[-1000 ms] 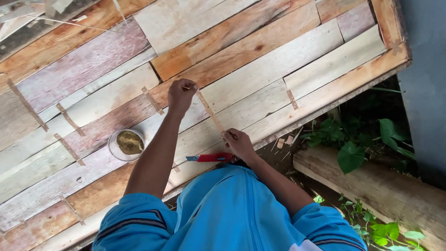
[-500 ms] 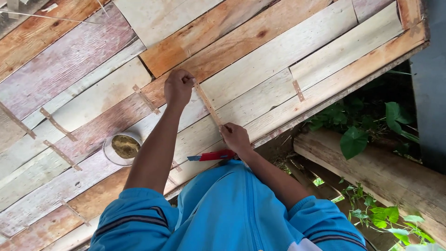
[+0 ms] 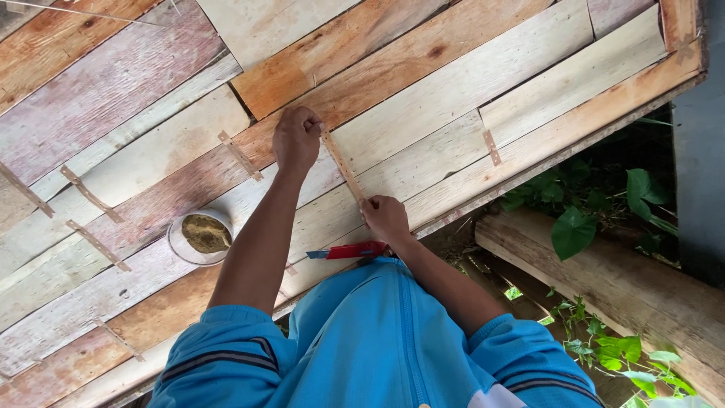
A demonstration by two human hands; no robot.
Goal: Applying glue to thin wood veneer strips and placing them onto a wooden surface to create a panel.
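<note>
Strip of thin pale wood point(image 3: 343, 166), dotted with small dark marks along its length, lies slanted across the plank worktop point(image 3: 453, 91), pinned at both ends by the person's hands. The left hand point(image 3: 296, 140) presses its closed fingertips onto the far end of the strip, fingers curled tight against the wood. The right hand point(image 3: 385, 219) is bunched over the near end, close to the worktop's front edge; how much of the strip sits inside that grip cannot be told, because the knuckles cover it. Neither hand lifts the strip; it lies flat on the boards between them.

Just near of the right hand, a red utility knife point(image 3: 351, 251) rests on the planks beside the person's blue jacket point(image 3: 377, 340). To the left of the left forearm sits a small round clear bowl point(image 3: 198, 236) holding a brownish, grainy substance. More thin strips of the same kind lie on the boards: one just left of the left hand point(image 3: 240, 155), several further left point(image 3: 91, 194), and a short one to the right point(image 3: 492, 147). The worktop is made of rough boards in mixed pale, orange and reddish tones. Beyond its right edge are a thick weathered beam point(image 3: 604, 279) and green leafy plants point(image 3: 596, 208) on the ground.
</note>
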